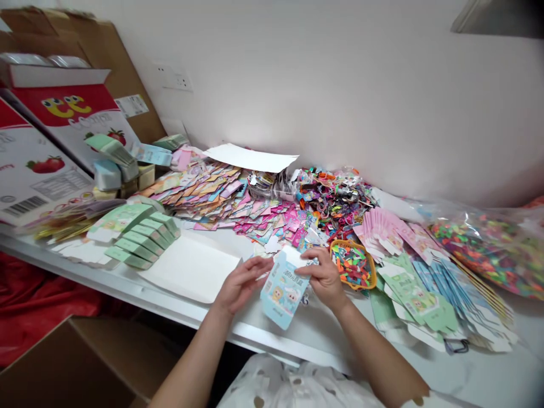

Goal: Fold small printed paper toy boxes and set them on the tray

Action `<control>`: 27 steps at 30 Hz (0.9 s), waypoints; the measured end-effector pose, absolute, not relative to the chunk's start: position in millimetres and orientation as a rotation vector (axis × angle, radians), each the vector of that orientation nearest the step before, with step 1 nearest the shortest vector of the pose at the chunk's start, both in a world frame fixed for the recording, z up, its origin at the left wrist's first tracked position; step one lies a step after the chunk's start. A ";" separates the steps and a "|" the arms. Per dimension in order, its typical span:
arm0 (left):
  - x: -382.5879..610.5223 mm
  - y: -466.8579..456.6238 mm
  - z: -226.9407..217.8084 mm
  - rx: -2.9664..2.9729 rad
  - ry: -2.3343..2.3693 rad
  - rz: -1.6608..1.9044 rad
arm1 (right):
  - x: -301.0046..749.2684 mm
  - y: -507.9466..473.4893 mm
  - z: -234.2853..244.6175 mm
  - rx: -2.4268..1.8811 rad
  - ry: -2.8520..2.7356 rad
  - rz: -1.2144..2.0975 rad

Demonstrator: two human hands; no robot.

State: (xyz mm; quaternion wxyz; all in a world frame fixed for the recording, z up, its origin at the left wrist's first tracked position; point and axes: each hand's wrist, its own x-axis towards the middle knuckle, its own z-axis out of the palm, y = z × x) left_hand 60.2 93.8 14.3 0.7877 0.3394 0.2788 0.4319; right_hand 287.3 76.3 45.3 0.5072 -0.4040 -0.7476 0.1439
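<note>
A light blue printed carton (284, 288) with cartoon figures and open end flaps is held tilted over the table's front edge. My right hand (323, 279) grips its upper right side between thumb and fingers. To the left of the carton is my left hand (245, 284), fingers extended and apart, the fingertips close to its upper left edge; whether they touch it I cannot tell. Just right of my right hand stands a yellow basket (373, 276) full of small colourful plastic pieces.
Green folded cartons (142, 241) lie at left on white card (195, 269). Printed packets (204, 192) and colourful trinkets (335, 198) are heaped by the wall. Flat green cartons (420, 294), blue ones (459, 294) and a clear bag (488, 243) lie right. A cardboard box (85, 362) is below left.
</note>
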 end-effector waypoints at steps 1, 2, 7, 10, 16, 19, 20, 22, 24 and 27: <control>64.8 90.8 11.5 0.661 0.576 0.853 | 285.2 76.8 44.3 -0.950 -1.796 0.393; 70.8 87.1 8.5 0.624 0.555 0.770 | 282.8 77.0 42.0 -0.938 -1.784 0.444; 98.7 71.6 2.5 0.621 0.594 0.751 | 274.5 67.3 27.7 -1.275 -1.380 0.662; 97.2 68.5 4.9 0.647 0.638 0.911 | 266.8 51.1 24.4 -1.348 -1.194 1.089; 74.2 59.2 8.2 0.736 0.342 0.836 | 245.6 30.2 13.7 -1.001 -1.099 1.703; 70.4 56.4 7.2 0.777 0.310 0.817 | 242.2 29.6 12.2 -0.980 -1.079 1.778; 70.3 56.5 6.5 0.787 0.314 0.817 | 241.7 29.3 13.4 -0.983 -1.108 1.766; 70.5 58.3 5.5 0.790 0.337 0.822 | 241.0 28.0 17.5 -0.979 -1.206 1.729; 70.9 61.6 5.9 0.764 0.403 0.862 | 240.8 26.0 21.3 -1.005 -1.303 1.647; 73.8 66.0 9.1 0.764 0.521 0.983 | 242.1 25.0 22.2 -1.258 -1.428 1.186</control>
